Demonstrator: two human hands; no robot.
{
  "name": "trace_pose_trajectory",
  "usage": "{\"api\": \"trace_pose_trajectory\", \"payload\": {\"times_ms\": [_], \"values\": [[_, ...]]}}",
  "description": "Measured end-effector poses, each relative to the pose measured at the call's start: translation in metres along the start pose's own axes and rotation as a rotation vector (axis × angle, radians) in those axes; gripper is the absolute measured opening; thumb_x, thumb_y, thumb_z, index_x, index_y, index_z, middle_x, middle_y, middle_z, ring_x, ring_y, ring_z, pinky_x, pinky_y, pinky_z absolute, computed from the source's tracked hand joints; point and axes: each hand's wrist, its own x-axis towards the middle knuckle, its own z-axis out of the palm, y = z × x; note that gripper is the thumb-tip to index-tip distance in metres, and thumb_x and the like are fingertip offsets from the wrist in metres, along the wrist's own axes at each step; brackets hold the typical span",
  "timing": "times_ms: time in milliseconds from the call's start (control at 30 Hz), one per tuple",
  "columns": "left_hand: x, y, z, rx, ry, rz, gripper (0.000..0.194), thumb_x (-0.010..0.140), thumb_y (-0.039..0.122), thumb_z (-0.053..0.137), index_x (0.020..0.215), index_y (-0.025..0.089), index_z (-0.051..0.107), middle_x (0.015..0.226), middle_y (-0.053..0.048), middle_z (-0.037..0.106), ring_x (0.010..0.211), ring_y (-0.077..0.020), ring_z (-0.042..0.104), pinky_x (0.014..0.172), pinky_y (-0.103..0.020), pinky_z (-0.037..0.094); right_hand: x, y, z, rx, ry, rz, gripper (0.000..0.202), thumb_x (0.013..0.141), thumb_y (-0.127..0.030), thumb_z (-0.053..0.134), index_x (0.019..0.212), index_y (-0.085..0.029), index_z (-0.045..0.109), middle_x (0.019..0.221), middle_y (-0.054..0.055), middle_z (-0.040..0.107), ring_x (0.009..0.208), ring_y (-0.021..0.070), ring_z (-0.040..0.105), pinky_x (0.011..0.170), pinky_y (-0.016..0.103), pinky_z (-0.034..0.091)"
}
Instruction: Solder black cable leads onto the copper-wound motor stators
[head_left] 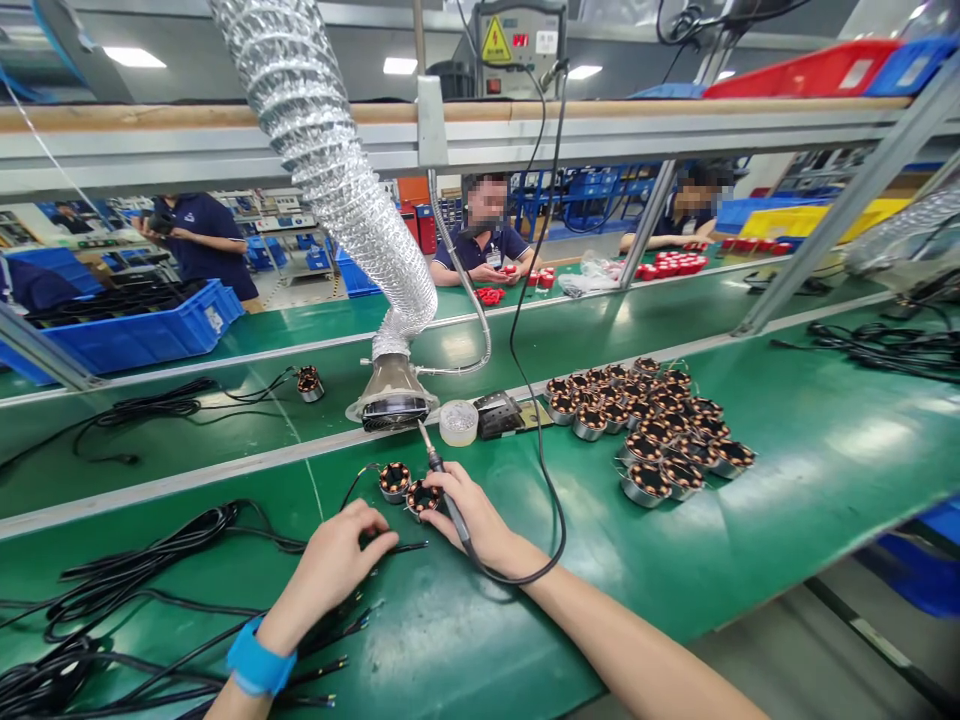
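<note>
Copper-wound stator (422,500): on the green bench top (487,620), right beside a second stator (394,482) that has a thin lead coming off it. Right hand (480,520) is closed around a soldering iron (450,505), tip up and away toward the fume hood (394,395); its lower fingertips are at the stator's rim, contact likely but not certain. Risk: iron and stator share one hand, so a wrist turn to steady the part could swing the hot tip onto windings or fingers. Stator looks loose, no fixture seen around it; a nudge could slide it into its neighbour.

Left hand (341,560): thumb and fingers drawn narrow by a black cable end (411,547); can't tell if the cable is pinched or just under the fingers. If loose, stiff cable could spring off line and a joint would shift.

Iron's cord (559,500) loops over the right forearm; could snag and tug the tip. Cable bundle (150,560) lies by the left arm, easy to drag. Small round tub (458,423) sits near the tip, could get knocked. Stator cluster (660,430) is farther right, low risk unless the cord sweeps it.
</note>
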Motion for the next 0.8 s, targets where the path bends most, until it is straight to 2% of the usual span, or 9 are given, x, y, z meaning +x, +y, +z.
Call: {"api": "trace_pose_trajectory", "payload": {"times_ms": [100,167,233,367,467,600,700,800], "values": [[-0.005,0.011,0.011,0.096,-0.081,0.117,0.017,0.088,0.038,0.060,0.087,0.023,0.067,0.092,-0.003,0.060,0.080,-0.0197,0.058,0.073,-0.029,0.040,-0.001,0.003,-0.002,-0.001,0.000,0.007,0.037,0.088,-0.017,0.067,0.121,-0.024,0.051,0.111,0.006,0.051,0.098,0.0189,0.059,0.089,0.032,0.051],[-0.006,0.016,0.011,0.046,-0.113,0.158,0.017,0.091,0.035,0.057,0.083,0.022,0.063,0.088,-0.002,0.060,0.079,-0.0186,0.056,0.071,-0.028,0.039,-0.001,0.004,-0.001,-0.006,0.004,0.003,0.037,0.088,-0.018,0.067,0.121,-0.024,0.051,0.110,0.006,0.051,0.097,0.0191,0.059,0.089,0.032,0.051],[-0.006,0.017,0.004,-0.082,-0.138,0.127,0.020,0.092,0.037,0.056,0.079,0.021,0.060,0.078,0.000,0.058,0.072,-0.0169,0.053,0.067,-0.026,0.037,-0.001,0.005,-0.001,-0.002,0.001,0.001,0.039,0.088,-0.018,0.067,0.122,-0.025,0.051,0.111,0.006,0.051,0.098,0.0193,0.059,0.089,0.033,0.051],[-0.004,0.014,-0.011,-0.492,-0.025,-0.009,0.026,0.089,0.043,0.060,0.081,0.018,0.059,0.070,0.000,0.057,0.067,-0.0148,0.050,0.064,-0.024,0.039,0.001,0.001,0.002,0.057,-0.035,-0.001,0.043,0.088,-0.018,0.068,0.126,-0.025,0.048,0.116,0.007,0.050,0.102,0.0191,0.059,0.092,0.033,0.051],[-0.003,0.018,-0.011,-0.661,0.045,-0.029,0.028,0.088,0.043,0.061,0.080,0.017,0.060,0.069,0.000,0.060,0.067,-0.0141,0.052,0.066,-0.024,0.040,0.005,-0.010,0.004,0.102,-0.052,-0.052,0.047,0.087,-0.018,0.069,0.128,-0.025,0.047,0.121,0.008,0.050,0.106,0.0196,0.058,0.095,0.034,0.050],[-0.002,0.026,-0.006,-0.677,0.033,-0.011,0.031,0.090,0.044,0.059,0.077,0.016,0.061,0.068,-0.001,0.060,0.068,-0.0141,0.053,0.068,-0.023,0.040,0.010,-0.032,0.002,0.201,0.072,-0.092,0.040,0.088,-0.013,0.065,0.124,-0.025,0.051,0.117,0.007,0.054,0.110,0.0192,0.058,0.098,0.034,0.049],[-0.002,0.028,-0.006,-0.665,0.011,0.022,0.033,0.092,0.045,0.057,0.076,0.016,0.062,0.069,-0.001,0.060,0.070,-0.0144,0.053,0.070,-0.024,0.041,0.016,-0.046,0.003,0.307,0.167,-0.057,0.033,0.090,-0.011,0.061,0.119,-0.024,0.054,0.112,0.005,0.054,0.098,0.0154,0.063,0.092,0.031,0.052],[-0.002,0.027,-0.007,-0.668,0.004,0.027,0.034,0.091,0.044,0.058,0.073,0.015,0.062,0.068,-0.001,0.060,0.070,-0.0146,0.053,0.071,-0.024,0.042,0.022,-0.052,0.007,0.382,0.197,-0.037,0.029,0.090,-0.010,0.057,0.116,-0.025,0.055,0.108,0.004,0.052,0.086,0.0121,0.064,0.083,0.028,0.055]]}}
